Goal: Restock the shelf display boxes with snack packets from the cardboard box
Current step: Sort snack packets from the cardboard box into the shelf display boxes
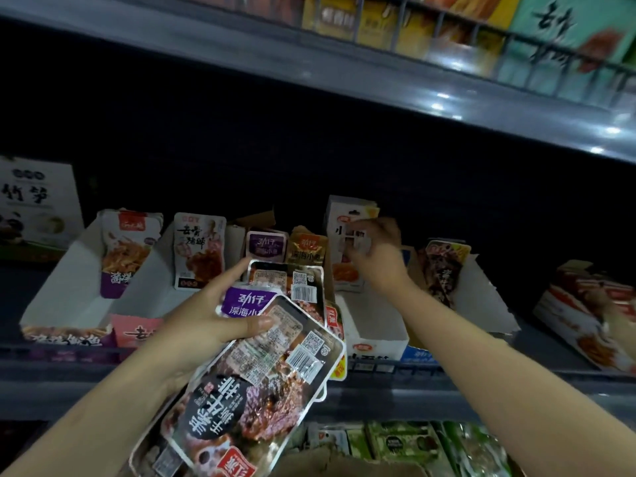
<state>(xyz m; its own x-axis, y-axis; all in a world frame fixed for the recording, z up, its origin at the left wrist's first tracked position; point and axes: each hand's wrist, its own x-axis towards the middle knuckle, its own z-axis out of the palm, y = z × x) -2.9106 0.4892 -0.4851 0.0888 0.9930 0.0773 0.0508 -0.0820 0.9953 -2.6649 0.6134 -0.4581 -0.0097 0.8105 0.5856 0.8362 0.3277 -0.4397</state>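
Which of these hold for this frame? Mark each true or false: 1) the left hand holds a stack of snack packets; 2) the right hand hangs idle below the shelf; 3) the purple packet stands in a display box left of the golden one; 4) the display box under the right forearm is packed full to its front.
1) True: the left hand grips a stack of snack packets.
2) False: the right hand is raised at a white packet standing in a display box.
3) True: the purple packet stands left of the golden packet.
4) False: the white display box shows bare floor at its front.
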